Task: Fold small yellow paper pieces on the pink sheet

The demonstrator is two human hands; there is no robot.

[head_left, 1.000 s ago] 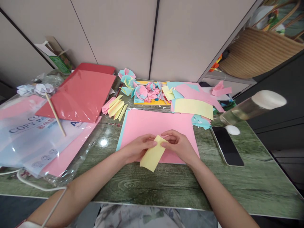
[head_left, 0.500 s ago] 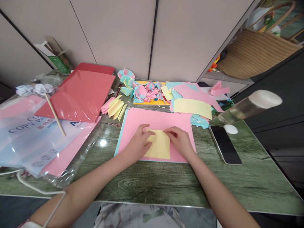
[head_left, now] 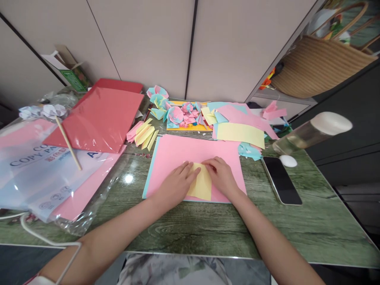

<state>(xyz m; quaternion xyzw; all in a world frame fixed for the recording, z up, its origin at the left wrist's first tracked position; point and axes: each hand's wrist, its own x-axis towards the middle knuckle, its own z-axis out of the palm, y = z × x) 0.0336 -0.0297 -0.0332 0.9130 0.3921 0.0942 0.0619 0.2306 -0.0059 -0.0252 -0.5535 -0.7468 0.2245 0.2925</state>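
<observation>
A small yellow paper lies on a stack of pink sheets with a blue edge showing beneath. My left hand rests over the yellow paper's left part, its fingers lying flat and its thumb stretched across the top. With bent fingers and thumb together, my right hand grips the upper right edge of that paper. The left side of the paper is hidden under my left hand.
Folded yellow and pink strips lie behind left, near paper flowers. Loose coloured sheets, a phone and a bottle are on the right. A plastic paper pack and red sheets lie left.
My left hand has flattened and moved right over the yellow paper, covering more of its left part. The paper's visible area is narrower. My right hand has shifted slightly left.
</observation>
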